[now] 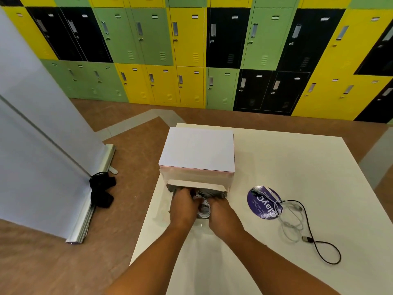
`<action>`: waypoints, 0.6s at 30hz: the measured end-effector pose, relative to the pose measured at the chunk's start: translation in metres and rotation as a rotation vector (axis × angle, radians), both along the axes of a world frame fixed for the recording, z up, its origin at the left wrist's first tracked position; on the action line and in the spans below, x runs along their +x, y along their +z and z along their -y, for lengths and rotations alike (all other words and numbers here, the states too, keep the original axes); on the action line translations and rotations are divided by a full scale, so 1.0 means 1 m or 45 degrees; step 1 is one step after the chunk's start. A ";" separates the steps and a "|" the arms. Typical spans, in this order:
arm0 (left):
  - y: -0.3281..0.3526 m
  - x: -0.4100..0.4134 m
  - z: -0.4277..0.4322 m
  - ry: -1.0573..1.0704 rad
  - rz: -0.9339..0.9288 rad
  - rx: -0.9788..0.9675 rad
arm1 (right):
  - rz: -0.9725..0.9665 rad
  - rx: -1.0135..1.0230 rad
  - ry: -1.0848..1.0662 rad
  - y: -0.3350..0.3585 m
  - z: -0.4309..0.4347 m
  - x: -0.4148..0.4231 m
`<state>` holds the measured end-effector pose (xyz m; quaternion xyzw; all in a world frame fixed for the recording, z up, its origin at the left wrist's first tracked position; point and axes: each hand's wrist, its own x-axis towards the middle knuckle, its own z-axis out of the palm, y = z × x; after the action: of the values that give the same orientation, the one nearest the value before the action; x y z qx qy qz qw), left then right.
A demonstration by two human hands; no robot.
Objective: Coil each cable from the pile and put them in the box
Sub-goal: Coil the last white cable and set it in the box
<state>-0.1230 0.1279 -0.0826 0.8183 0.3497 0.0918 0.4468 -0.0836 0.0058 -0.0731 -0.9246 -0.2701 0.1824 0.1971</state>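
- White coiled cable (204, 207) is sitting at lower centre of the frame, inside the open box (197, 185), between the left hand (184, 201) and the right hand (221, 206).
- Both hands are reaching down into the box with their fingers hidden past the knuckles. I cannot tell whether they are gripping the coil or only pressing on it.
- My judgement is that the coil may be springing loose once released and climbing over the rim. The raised lid (197, 150) behind the opening could be tipping onto the wrists if nudged.
- The box is standing close to the left edge of the surface (297, 167), so a sideways shove could be sending it toward the floor.
- A loose white cable (290, 224) and a black cable (308, 239) are lying entangled at right centre, partly over a purple sticker (263, 203). Pulling one would likely be dragging the other.
- Bare surface is lying between box and pile, and beyond the pile toward the right.
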 end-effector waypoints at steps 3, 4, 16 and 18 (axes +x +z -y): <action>0.004 -0.003 0.000 -0.128 -0.130 0.297 | 0.038 -0.072 0.080 -0.001 0.001 0.000; 0.004 -0.004 -0.002 -0.191 -0.170 0.416 | 0.055 -0.091 0.112 -0.001 0.001 -0.001; -0.003 -0.005 -0.012 -0.302 -0.242 0.499 | 0.052 -0.196 0.278 0.004 -0.001 0.002; -0.004 -0.007 -0.013 -0.304 -0.233 0.488 | 0.000 -0.139 0.246 0.005 0.001 0.003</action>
<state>-0.1298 0.1413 -0.0868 0.9286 0.2657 0.0285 0.2575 -0.0811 0.0046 -0.0676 -0.9037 -0.3476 0.2149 0.1279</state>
